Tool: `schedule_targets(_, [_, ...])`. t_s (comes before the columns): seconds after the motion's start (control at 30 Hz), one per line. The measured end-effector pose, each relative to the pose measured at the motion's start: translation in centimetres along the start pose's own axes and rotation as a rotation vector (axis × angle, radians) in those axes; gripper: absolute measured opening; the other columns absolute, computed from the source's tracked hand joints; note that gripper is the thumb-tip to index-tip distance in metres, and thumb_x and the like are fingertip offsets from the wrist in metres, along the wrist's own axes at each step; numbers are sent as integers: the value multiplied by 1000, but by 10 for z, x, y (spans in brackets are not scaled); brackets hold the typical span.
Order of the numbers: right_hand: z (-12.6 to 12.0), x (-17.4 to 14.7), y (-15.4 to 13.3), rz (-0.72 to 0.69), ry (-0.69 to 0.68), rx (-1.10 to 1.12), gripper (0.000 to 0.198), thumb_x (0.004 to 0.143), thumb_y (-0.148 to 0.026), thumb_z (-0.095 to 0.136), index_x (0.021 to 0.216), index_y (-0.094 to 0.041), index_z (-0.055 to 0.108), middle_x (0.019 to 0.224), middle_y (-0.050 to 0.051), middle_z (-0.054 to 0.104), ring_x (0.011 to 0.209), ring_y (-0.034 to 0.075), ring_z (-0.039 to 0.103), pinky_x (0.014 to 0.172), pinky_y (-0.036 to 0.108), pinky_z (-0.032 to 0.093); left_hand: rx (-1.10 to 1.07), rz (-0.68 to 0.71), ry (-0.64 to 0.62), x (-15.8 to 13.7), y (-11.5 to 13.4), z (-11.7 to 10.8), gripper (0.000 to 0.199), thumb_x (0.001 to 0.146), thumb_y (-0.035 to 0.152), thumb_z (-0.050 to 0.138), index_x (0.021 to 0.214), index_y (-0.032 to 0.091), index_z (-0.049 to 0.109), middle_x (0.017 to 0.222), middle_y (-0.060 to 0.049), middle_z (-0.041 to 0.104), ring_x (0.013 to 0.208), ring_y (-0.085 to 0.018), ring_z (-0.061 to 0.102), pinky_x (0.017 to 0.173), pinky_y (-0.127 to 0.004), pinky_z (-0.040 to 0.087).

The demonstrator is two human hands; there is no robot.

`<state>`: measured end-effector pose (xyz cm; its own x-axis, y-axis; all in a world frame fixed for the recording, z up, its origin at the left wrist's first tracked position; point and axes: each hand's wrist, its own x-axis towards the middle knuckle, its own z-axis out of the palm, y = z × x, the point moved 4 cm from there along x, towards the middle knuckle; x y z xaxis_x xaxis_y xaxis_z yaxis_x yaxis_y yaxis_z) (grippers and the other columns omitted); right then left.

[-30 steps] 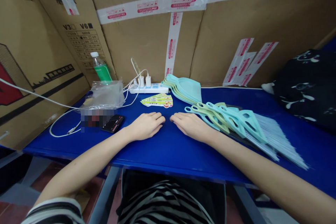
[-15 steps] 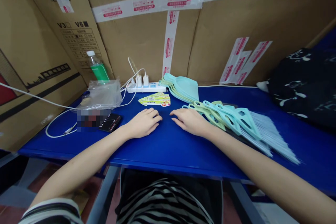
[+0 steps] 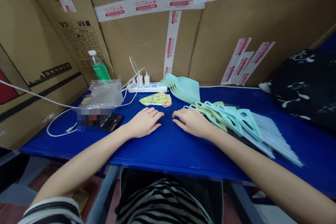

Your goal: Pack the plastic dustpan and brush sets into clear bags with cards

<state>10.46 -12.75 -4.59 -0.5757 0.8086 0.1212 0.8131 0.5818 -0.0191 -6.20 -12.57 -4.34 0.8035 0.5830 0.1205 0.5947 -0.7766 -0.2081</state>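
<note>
My left hand (image 3: 143, 123) rests palm down on the blue table (image 3: 157, 154), its fingers stretched out and holding nothing. Facing it across a small gap lies my right hand (image 3: 191, 122), also palm down with loosely extended fingers and nothing in them. Just beyond both hands is a fanned set of yellow-green printed labels (image 3: 155, 99). Several hand brushes (image 3: 236, 122) with pale blue and green handles lie overlapped beside my right hand, bristles toward the right. Behind them, a stack of dustpans (image 3: 185, 87) leans near the cardboard wall.
A white power strip (image 3: 148, 87) with plugged-in chargers and cables sits at the back. Left of it are clear plastic bags (image 3: 105, 94), a green-labelled bottle (image 3: 99, 68) and a phone-like black device (image 3: 111, 122). A black patterned bag (image 3: 304, 91) stands at the right. Cardboard (image 3: 147, 38) walls the back.
The view has shifted very slightly, so the things sit a little farther right. Both hands stay on the table, with the fingers barely moved.
</note>
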Motion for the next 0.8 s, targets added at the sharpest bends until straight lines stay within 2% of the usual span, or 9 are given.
schedule_targets(0.07, [-1, 1, 1, 15, 5, -8, 26, 96, -20, 49, 115, -15, 66, 102, 13, 75, 94, 27, 71, 78, 34, 48, 12, 6, 26, 0, 0, 1, 31, 99, 29, 50, 124, 13, 56, 100, -9, 65, 93, -23, 60, 85, -35, 46])
schedule_targets(0.17, [1, 2, 0, 28, -8, -12, 32, 97, -20, 48, 126, -14, 61, 105, 14, 75, 95, 27, 71, 77, 35, 48, 22, 41, 35, -1, 0, 2, 22, 99, 29, 49, 107, 15, 63, 94, -7, 64, 88, -22, 59, 82, -33, 45])
schedule_targets(0.27, [2, 3, -1, 20, -29, -5, 26, 97, -20, 49, 116, -14, 65, 107, 14, 75, 96, 27, 70, 78, 34, 47, 25, 55, 56, -1, 0, 1, 20, 99, 28, 49, 92, 16, 64, 87, -6, 63, 82, -21, 58, 80, -33, 44])
schedule_targets(0.33, [1, 3, -1, 17, -28, -11, 20, 96, -19, 51, 106, -15, 67, 101, 13, 76, 93, 26, 70, 75, 33, 46, 28, 55, 64, -1, 0, 0, 20, 99, 26, 49, 89, 17, 62, 82, -5, 62, 79, -20, 58, 79, -32, 44])
schedule_targets(0.47, [-3, 0, 0, -20, 6, -42, 11, 93, -19, 54, 90, -19, 65, 86, 8, 75, 81, 24, 70, 68, 30, 43, 15, 36, 49, -1, 0, 0, 15, 98, 23, 49, 91, 17, 61, 78, -3, 63, 74, -19, 57, 77, -32, 44])
schedule_targets(0.53, [-3, 0, 3, -10, 34, -42, 12, 92, -20, 56, 100, -18, 65, 89, 9, 75, 80, 24, 70, 68, 31, 43, 16, 30, 66, -1, 0, 0, 13, 98, 23, 50, 95, 16, 61, 83, -4, 64, 78, -19, 58, 78, -32, 44])
schedule_targets(0.63, [1, 1, 6, 22, 23, -30, 25, 94, -20, 53, 117, -16, 62, 99, 12, 76, 87, 26, 71, 71, 32, 46, 20, 47, 101, -2, -1, 2, 16, 97, 25, 51, 102, 15, 62, 97, -8, 65, 87, -21, 59, 82, -33, 45])
schedule_targets(0.73, [5, 3, 6, 23, -12, -11, 24, 96, -19, 49, 115, -16, 64, 107, 13, 76, 92, 26, 72, 73, 32, 46, 7, 62, 101, -2, -2, 4, 20, 99, 29, 49, 104, 16, 64, 99, -7, 65, 88, -21, 59, 82, -33, 45])
schedule_targets(0.8, [4, 2, 6, 23, -9, -6, 22, 95, -18, 49, 111, -17, 64, 104, 12, 76, 90, 25, 72, 72, 32, 46, -5, 64, 96, -2, -1, 4, 22, 100, 31, 48, 100, 16, 64, 95, -6, 65, 86, -21, 59, 81, -33, 44])
